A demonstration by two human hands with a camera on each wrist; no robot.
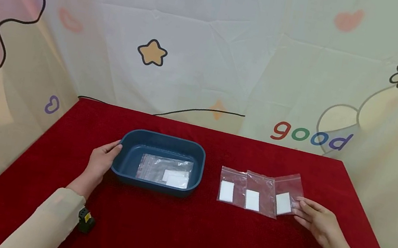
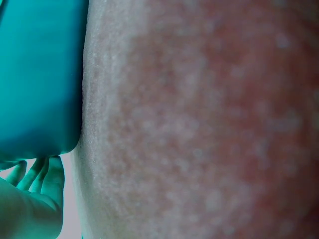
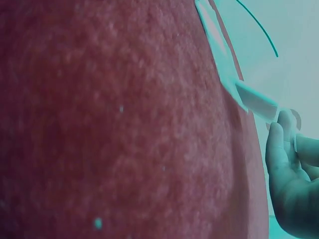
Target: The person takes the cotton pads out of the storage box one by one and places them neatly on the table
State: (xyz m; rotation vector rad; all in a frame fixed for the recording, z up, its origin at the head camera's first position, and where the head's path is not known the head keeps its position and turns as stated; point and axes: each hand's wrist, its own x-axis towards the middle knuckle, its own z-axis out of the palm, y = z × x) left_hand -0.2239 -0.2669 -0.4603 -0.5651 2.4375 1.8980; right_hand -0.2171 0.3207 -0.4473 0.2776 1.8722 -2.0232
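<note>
A dark blue rectangular plastic basin stands left of the middle of the table. At its left end my left hand grips the rim; in the left wrist view the fingers lie against the basin's outer wall. Inside lie clear zip bags with white pieces, overlapping, so their number is unclear. To the right, three clear zip bags lie in an overlapping row, each with a white rectangular piece. My right hand pinches the right edge of the rightmost zip bag, which is tilted and partly raised.
The left zip bag and the middle zip bag lie flat on the red tablecloth. A printed curtain hangs behind the table and along both sides. Each wrist wears a dark strapped device.
</note>
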